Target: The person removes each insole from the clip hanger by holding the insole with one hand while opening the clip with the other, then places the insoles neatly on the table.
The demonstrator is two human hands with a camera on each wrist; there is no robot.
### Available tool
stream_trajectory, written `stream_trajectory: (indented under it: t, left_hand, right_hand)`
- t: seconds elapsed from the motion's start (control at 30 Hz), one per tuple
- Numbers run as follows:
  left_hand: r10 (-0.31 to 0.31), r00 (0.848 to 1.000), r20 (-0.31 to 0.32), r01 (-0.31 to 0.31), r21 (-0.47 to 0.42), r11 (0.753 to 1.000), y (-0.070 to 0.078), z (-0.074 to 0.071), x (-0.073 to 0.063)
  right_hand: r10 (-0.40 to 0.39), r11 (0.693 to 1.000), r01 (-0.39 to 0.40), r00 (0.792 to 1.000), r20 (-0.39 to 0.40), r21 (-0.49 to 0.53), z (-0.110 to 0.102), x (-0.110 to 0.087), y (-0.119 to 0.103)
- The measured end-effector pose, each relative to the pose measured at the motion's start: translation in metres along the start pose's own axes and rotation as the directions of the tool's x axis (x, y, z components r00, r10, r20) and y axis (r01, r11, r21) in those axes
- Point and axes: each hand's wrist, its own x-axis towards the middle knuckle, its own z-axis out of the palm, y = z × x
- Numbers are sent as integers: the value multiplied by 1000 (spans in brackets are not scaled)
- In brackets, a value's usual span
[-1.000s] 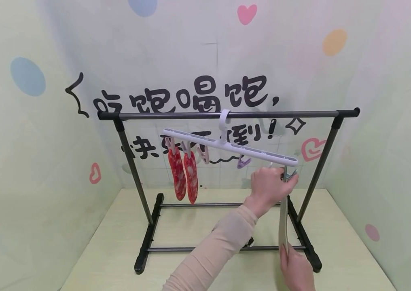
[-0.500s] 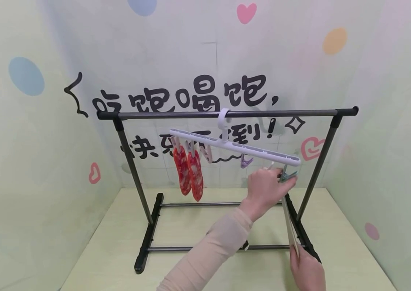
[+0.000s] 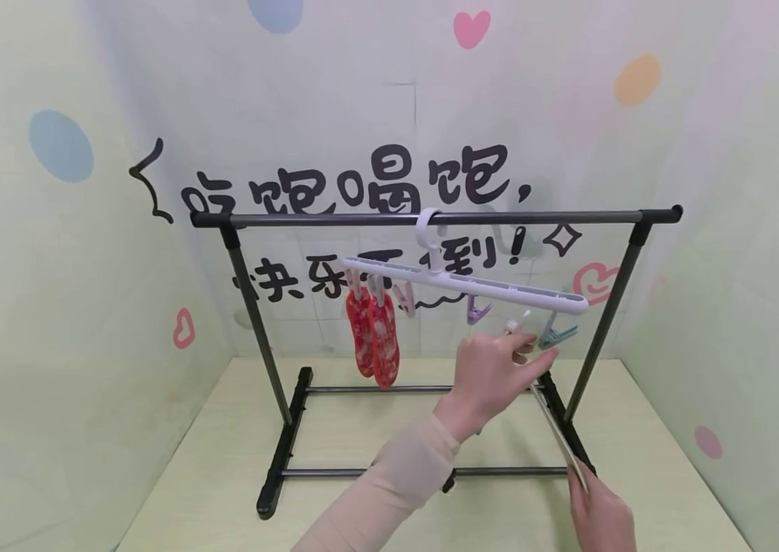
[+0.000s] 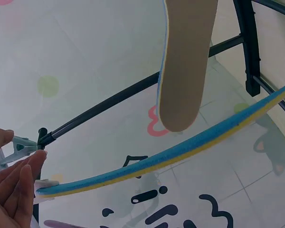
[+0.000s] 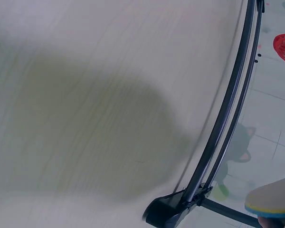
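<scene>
A lilac hanger [image 3: 472,287] hangs tilted, its right end lower. My left hand [image 3: 489,372] is just left of its teal clip [image 3: 558,335]; thumb and fingers are apart in the left wrist view, and contact with the clip is unclear. A white clip [image 4: 47,186] beside the fingers clamps one end of a blue-and-yellow-edged insole [image 4: 156,159], mostly hidden in the head view. My right hand [image 3: 603,510] pinches the lower end of a second, beige-faced insole [image 4: 185,71]. Its upper end is below the teal clip.
Two red-and-white sausage slices [image 3: 384,341] hang from clips at the hanger's left. Pink [image 3: 405,299] and purple [image 3: 477,310] clips hang between. The hanger hooks over a black rack's top bar [image 3: 534,218]. The rack stands on a pale wooden table [image 3: 224,460].
The hanger has swung rightward with its clips and slices. My left hand has shifted left and down from the teal clip. My right hand has moved right, and its insole now slants below that clip.
</scene>
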Motion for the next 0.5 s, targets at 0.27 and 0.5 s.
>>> stream_trajectory:
  t: [0.27,0.5]
  left_hand:
    - [-36,996,-85,33,-28,999,-5,-19,-8]
    - [-134,986,-100,129,-52,990,-15,-28,-20]
  right_hand:
    - [-37,999,37,998,-55,2,-3,-1,6]
    - [-133,990,139,980,-149,28,-5,-4,15]
